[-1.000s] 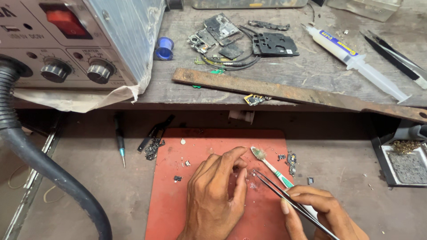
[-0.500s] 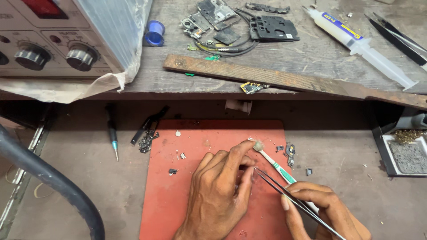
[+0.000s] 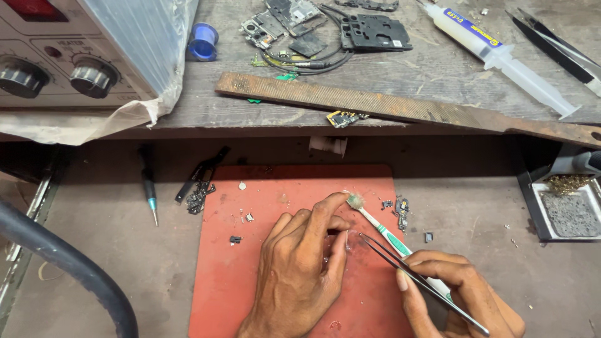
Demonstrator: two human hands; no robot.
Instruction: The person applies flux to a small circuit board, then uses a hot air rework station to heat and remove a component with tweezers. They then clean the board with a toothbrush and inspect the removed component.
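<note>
At the right edge a black tray (image 3: 532, 206) holds a grey sponge pad (image 3: 571, 213) and a tuft of brass wool (image 3: 568, 182). On the lower surface (image 3: 488, 206) lies a red mat (image 3: 263, 206). The left hand (image 3: 300, 275) rests on it, fingers (image 3: 325, 213) curled together and pressing a small part, mostly hidden, against the mat near its middle. The right hand (image 3: 457, 294) pinches black tweezers (image 3: 400, 266) together with a green-and-white toothbrush (image 3: 375, 222); the tweezer tips sit just beside the left thumb, and the brush head touches the left forefinger. Loose bits lie beside the mat's right edge. The mat's left half is mostly open, with a few specks. A raised shelf (image 3: 407, 69) above carries a rusty file (image 3: 388, 106) along its front edge.
</note>
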